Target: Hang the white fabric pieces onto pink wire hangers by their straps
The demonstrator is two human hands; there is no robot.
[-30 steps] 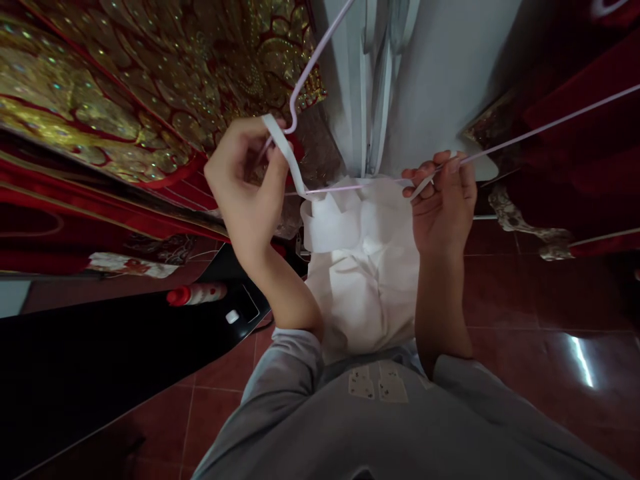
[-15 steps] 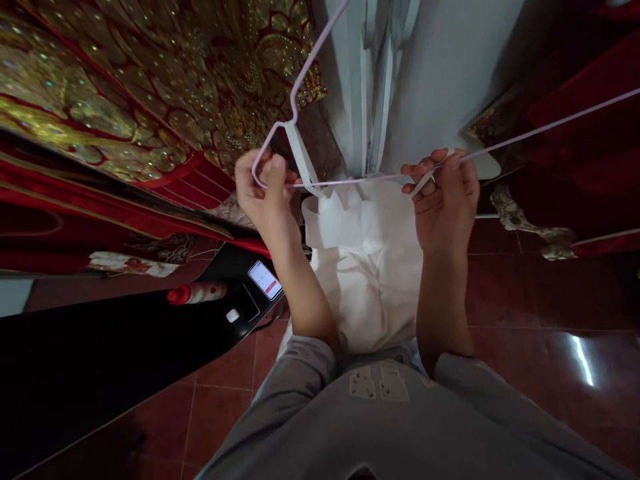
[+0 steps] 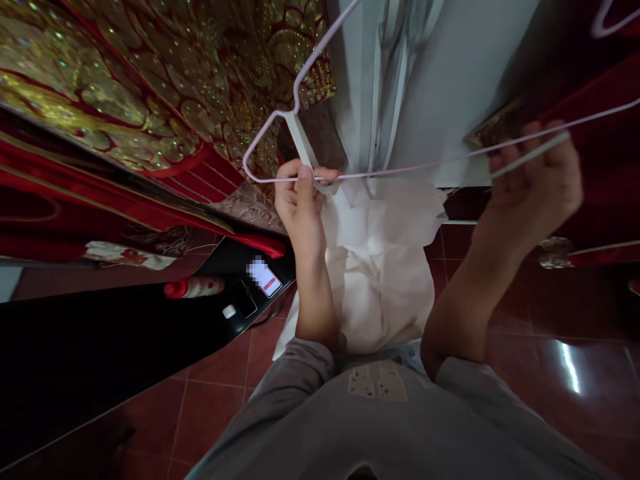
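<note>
A pale pink wire hanger [image 3: 299, 83] stretches across in front of me, its long lower bar running off to the right. My left hand [image 3: 303, 203] is closed on that bar, thumb and fingers pinching it beside a white strap [image 3: 303, 141] looped over the hanger's left shoulder. Below hangs a white garment [image 3: 383, 267], covering the front of my legs. Out to the right, my right hand [image 3: 543, 180] is slightly blurred and closed on another white strap [image 3: 530, 155], close to the hanger's bar.
Red garments with gold sequins [image 3: 200, 87] hang at the left. A black table [image 3: 125, 353] holds a red-capped bottle [image 3: 200, 287], a lit phone [image 3: 265, 277], a dark phone-like slab and a small white case [image 3: 229, 311]. Dark red clothing [image 3: 610, 153] hangs right, over red floor tiles.
My right hand has moved well to the right and slightly up along the bar with the strap. My left hand has slid right, from the hanger's corner to beside the left strap.
</note>
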